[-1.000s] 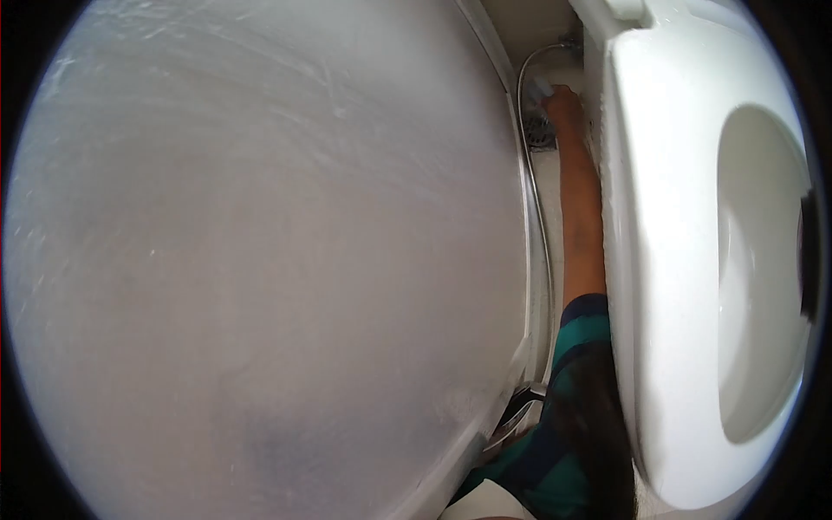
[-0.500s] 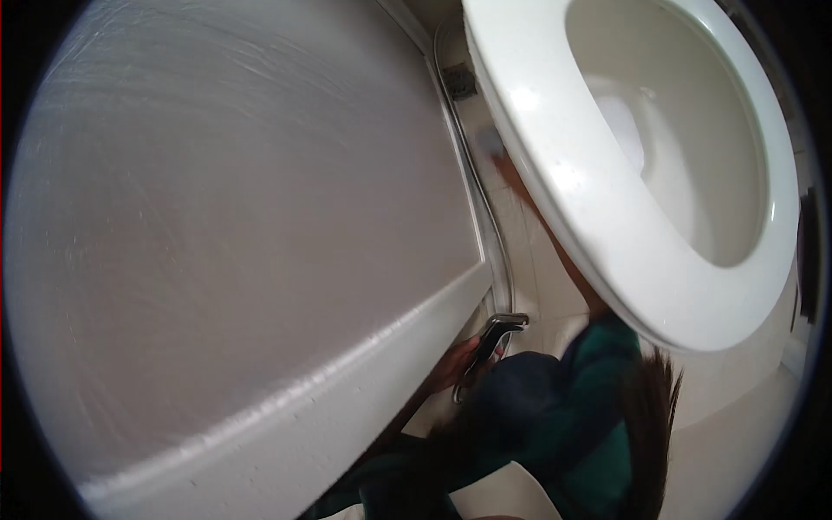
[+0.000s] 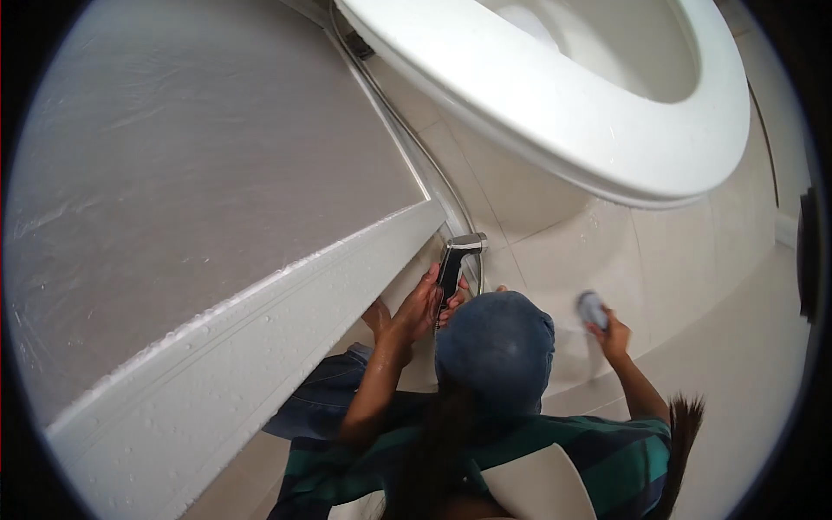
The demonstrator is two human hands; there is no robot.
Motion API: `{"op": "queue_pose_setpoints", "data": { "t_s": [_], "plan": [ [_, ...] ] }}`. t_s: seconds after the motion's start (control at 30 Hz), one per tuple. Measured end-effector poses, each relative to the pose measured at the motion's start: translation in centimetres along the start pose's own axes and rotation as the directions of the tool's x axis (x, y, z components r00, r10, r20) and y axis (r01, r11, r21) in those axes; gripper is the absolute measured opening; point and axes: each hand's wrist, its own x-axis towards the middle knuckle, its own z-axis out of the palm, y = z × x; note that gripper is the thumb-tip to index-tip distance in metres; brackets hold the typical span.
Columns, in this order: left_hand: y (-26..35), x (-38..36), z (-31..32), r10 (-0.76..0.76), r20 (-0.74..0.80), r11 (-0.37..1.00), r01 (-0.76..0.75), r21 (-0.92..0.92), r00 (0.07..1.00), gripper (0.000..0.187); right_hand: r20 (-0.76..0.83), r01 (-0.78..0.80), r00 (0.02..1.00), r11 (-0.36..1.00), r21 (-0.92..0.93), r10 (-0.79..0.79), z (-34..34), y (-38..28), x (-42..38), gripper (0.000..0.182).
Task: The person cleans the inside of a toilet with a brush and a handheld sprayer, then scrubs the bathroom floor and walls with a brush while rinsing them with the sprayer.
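Note:
My left hand (image 3: 422,308) is wrapped round the black-and-chrome handle of a bidet sprayer (image 3: 452,267), its chrome head turned to the right. A metal hose (image 3: 431,160) runs along the floor from near the sprayer to the back. Out to the right, my right hand (image 3: 616,336) grips a small grey oval scrubber (image 3: 592,310), slightly blurred, at the pale tiled floor (image 3: 546,260). Above both hands stands the white toilet (image 3: 555,130), with its rim and part of its bowl in view.
A large grey panel with a wet white edge (image 3: 286,303) fills the left side, covered in droplets. A floor drain (image 3: 359,45) lies at the back beside the toilet. My knee (image 3: 496,351) rises between my arms. A pale wall (image 3: 728,373) runs along the right.
My right hand has come from beside the toilet base, back and round to the floor at the right with the scrubber. The view has shifted, and my left hand still holds the sprayer.

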Motion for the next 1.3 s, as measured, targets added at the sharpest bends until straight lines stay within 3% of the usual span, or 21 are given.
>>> {"op": "queue_pose_setpoints", "data": {
  "t_s": [0.07, 0.13, 0.17, 0.23, 0.3, 0.33, 0.37, 0.43, 0.5, 0.57, 0.63, 0.67, 0.73, 0.8, 0.83, 0.9, 0.97, 1.03, 1.17, 1.23, 1.3],
  "plan": [
    [-5.2, 6.9, -6.0, 0.009, -0.006, 0.998, -0.009, -0.060, 1.000, 0.057, -0.177, -0.142, 0.975, 0.990, -0.016, 0.137, 3.0, 1.0, 0.0, 0.051],
    [-5.6, 7.7, -6.6, -0.054, -0.099, 0.976, 0.031, -0.215, 0.994, 0.052, -0.043, 0.226, 0.973, 0.974, -0.025, -0.227, 8.2, -3.7, 5.6, 0.052],
    [-5.1, 8.1, -7.0, -0.039, -0.105, 0.978, 0.017, -0.206, 0.994, 0.051, 0.085, 0.455, 0.890, 0.887, -0.079, -0.449, 12.0, -6.8, 10.7, 0.051],
    [-4.2, 9.0, -7.2, 0.001, -0.110, 0.983, -0.021, -0.184, 0.994, 0.049, 0.212, 0.559, 0.818, 0.825, -0.080, -0.534, 17.9, -14.9, 21.3, 0.060],
    [0.1, 9.4, -7.7, -0.005, -0.112, 0.967, -0.024, -0.255, 0.994, 0.052, 0.035, 0.531, 0.847, 0.844, -0.072, -0.530, 20.7, -26.3, 35.0, 0.058],
    [0.3, 9.0, -7.2, -0.023, -0.111, 0.953, -0.012, -0.302, 0.994, 0.053, -0.202, 0.614, 0.782, 0.785, 0.082, -0.590, 21.5, -29.9, 39.8, 0.057],
    [-0.2, 8.6, -7.0, 0.020, 0.018, 0.963, -0.015, -0.270, 1.000, 0.054, -0.227, 0.530, 0.848, 0.770, 0.356, -0.479, 22.3, -32.0, 41.4, 0.056],
    [-3.1, 5.6, -5.5, 0.074, 0.306, 0.986, -0.023, -0.168, 0.949, 0.055, -0.147, 0.409, 0.911, 0.791, 0.456, -0.386, 17.2, -32.4, 35.7, 0.053],
    [-3.2, 3.4, -3.1, 0.052, 0.213, 0.992, -0.025, -0.126, 0.976, 0.057, 0.114, 0.299, 0.943, 0.946, 0.126, -0.313, 13.1, -30.0, 25.3, 0.050],
    [-3.2, 4.3, -2.5, 0.062, 0.207, 0.998, -0.062, -0.004, 0.976, 0.057, -0.192, 0.543, 0.811, 0.833, -0.105, -0.553, 10.4, -21.0, 16.7, 0.050],
    [-3.7, 5.5, -2.2, -0.029, 0.176, 0.987, 0.001, 0.159, 0.984, 0.056, -0.396, 0.272, 0.857, 0.942, -0.196, -0.330, 8.8, -9.6, 15.1, 0.056],
    [-4.4, 6.4, -1.3, -0.071, 0.176, 0.973, 0.029, 0.228, 0.982, 0.055, -0.443, -0.228, 0.892, 0.936, -0.268, 0.090, 4.2, -6.5, 14.2, 0.059],
    [-5.6, 9.4, 1.3, -0.160, 0.200, 0.924, 0.076, 0.375, 0.966, 0.053, -0.737, -0.435, 0.510, 0.873, 0.223, 0.443, -3.5, -2.8, 11.7, 0.062],
    [-7.3, 12.3, 4.4, -0.264, 0.223, 0.858, 0.123, 0.499, 0.939, 0.051, -0.751, -0.524, 0.390, 0.799, 0.295, 0.533, -0.5, -1.1, 10.3, 0.057],
    [-8.1, 13.3, 6.0, -0.304, 0.235, 0.822, 0.129, 0.555, 0.923, 0.050, -0.770, -0.457, 0.443, 0.855, 0.247, 0.459, 4.1, -1.8, 9.0, 0.057],
    [-9.8, 14.6, 8.7, -0.333, 0.289, 0.804, 0.110, 0.585, 0.898, 0.050, -0.803, -0.175, 0.589, 0.984, -0.021, 0.088, 8.5, -5.5, 5.0, 0.063],
    [-10.1, 15.8, 8.5, -0.340, 0.290, 0.779, 0.095, 0.620, 0.895, 0.050, -0.687, -0.256, 0.672, 0.957, 0.135, 0.277, 7.9, -6.4, 6.8, 0.043],
    [-8.5, 15.3, 8.3, -0.330, 0.362, 0.792, 0.046, 0.609, 0.872, 0.050, -0.874, 0.174, 0.360, 0.897, 0.406, 0.326, 4.8, -7.0, 12.4, 0.033],
    [-7.5, 17.0, 9.8, -0.312, 0.425, 0.843, 0.041, 0.536, 0.850, 0.053, -0.558, -0.126, 0.760, 0.918, 0.376, 0.333, 6.7, -9.7, 18.9, 0.035],
    [-8.0, 17.6, 10.8, -0.309, 0.417, 0.833, 0.031, 0.552, 0.855, 0.053, -0.455, -0.039, 0.798, 0.787, 0.616, 0.396, 10.3, -4.5, 23.6, 0.039],
    [-7.5, 17.2, 11.1, -0.294, 0.376, 0.818, 0.028, 0.574, 0.879, 0.052, -0.661, -0.040, 0.737, 0.985, 0.167, 0.142, 4.7, -4.7, 21.1, 0.038]
  ]
}}
